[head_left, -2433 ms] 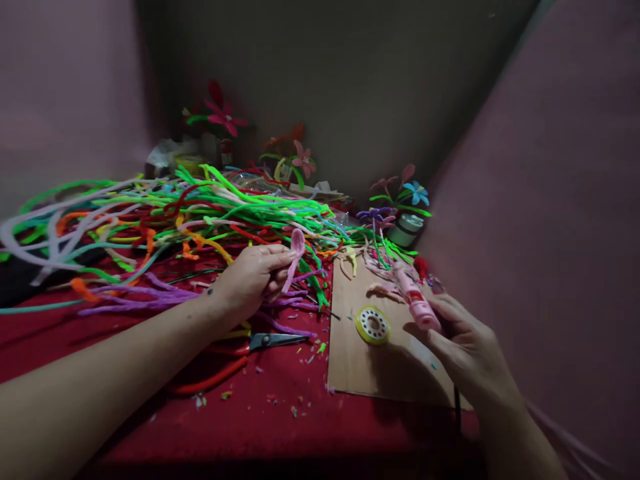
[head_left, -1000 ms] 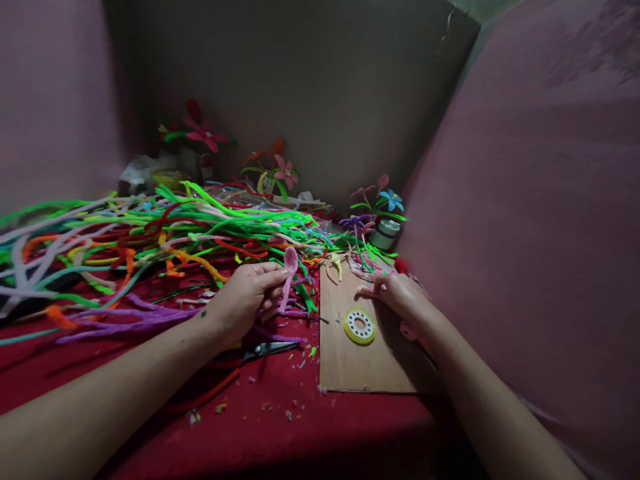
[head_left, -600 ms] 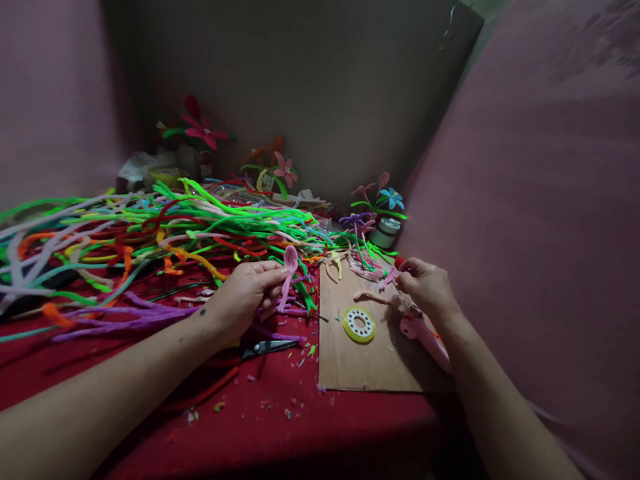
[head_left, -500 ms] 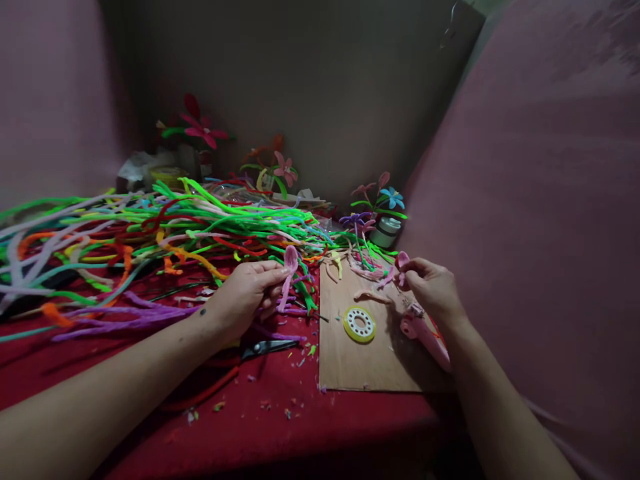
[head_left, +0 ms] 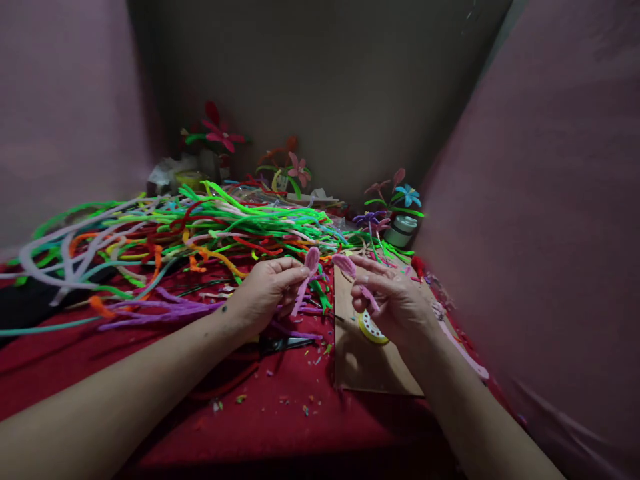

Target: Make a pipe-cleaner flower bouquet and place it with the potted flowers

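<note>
Between thumb and fingers, my left hand [head_left: 274,288] pinches a pink pipe-cleaner petal [head_left: 312,259], its loop upright and its stem hanging below. Close to its right, my right hand [head_left: 393,293] holds a second pink petal [head_left: 345,265], whose loop tilts toward the first and whose stem shows under the fingers. A small gap separates the two petals. Below my right hand, a yellow tape roll [head_left: 373,329] lies partly hidden on the wooden board [head_left: 367,370].
A large pile of coloured pipe cleaners [head_left: 250,220] spreads across the left and back. Scissors [head_left: 290,343] lie on the red cloth [head_left: 280,427] among scraps. Finished flowers and a jar [head_left: 401,230] stand at the back; a pink tool [head_left: 463,350] is at the right.
My right hand has moved left with its petal, bringing it close to the one in my left hand. The whole view has shifted slightly, with the scene now further right.
</note>
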Demonstrator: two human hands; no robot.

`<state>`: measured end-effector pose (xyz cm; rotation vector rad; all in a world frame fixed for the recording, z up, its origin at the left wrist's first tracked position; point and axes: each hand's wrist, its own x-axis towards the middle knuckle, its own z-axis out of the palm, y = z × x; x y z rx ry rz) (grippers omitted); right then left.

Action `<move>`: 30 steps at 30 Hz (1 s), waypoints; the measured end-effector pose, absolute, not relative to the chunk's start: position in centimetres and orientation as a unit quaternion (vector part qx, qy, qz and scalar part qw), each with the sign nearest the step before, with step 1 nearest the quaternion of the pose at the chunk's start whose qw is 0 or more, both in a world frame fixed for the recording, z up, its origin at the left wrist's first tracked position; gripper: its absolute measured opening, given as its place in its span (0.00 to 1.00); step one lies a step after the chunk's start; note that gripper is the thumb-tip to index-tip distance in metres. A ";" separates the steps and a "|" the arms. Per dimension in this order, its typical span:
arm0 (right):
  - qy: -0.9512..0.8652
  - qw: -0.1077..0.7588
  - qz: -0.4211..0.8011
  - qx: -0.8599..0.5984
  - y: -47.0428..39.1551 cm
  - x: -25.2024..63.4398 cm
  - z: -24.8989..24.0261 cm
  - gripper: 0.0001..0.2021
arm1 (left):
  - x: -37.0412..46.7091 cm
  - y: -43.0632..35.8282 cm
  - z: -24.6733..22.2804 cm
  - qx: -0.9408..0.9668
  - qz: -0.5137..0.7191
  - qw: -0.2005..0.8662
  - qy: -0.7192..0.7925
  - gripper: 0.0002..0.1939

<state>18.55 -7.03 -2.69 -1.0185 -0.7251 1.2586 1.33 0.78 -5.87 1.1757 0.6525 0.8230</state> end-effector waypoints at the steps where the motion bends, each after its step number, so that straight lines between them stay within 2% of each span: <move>1: -0.314 0.622 0.571 -0.434 -6.7 18.2 -2.7 0.20 | 1.3 0.7 -5.9 0.524 0.371 0.709 0.290 0.07; 10: -0.315 0.579 0.638 -0.398 -4.5 16.8 -3.6 0.13 | 1.4 0.8 -5.6 0.488 0.371 0.745 0.263 0.06; 18: -0.332 0.587 0.640 -0.369 -4.2 17.4 -5.5 0.08 | 1.4 1.1 -6.0 0.503 0.365 0.731 0.282 0.05; 21: -0.373 0.580 0.579 -0.435 -4.5 18.4 -5.1 0.06 | 1.4 1.1 -5.9 0.501 0.353 0.730 0.303 0.06; 25: -0.445 0.552 0.380 -0.594 -4.8 21.9 -3.6 0.03 | 1.5 1.3 -5.8 0.501 0.347 0.728 0.314 0.07; 27: -0.443 0.466 0.315 -0.698 -4.7 24.1 -3.2 0.03 | 1.5 1.3 -5.9 0.502 0.346 0.728 0.312 0.07; 30: -0.441 0.398 0.274 -0.756 -4.4 27.0 -3.1 0.08 | 1.5 1.3 -5.9 0.504 0.339 0.730 0.313 0.07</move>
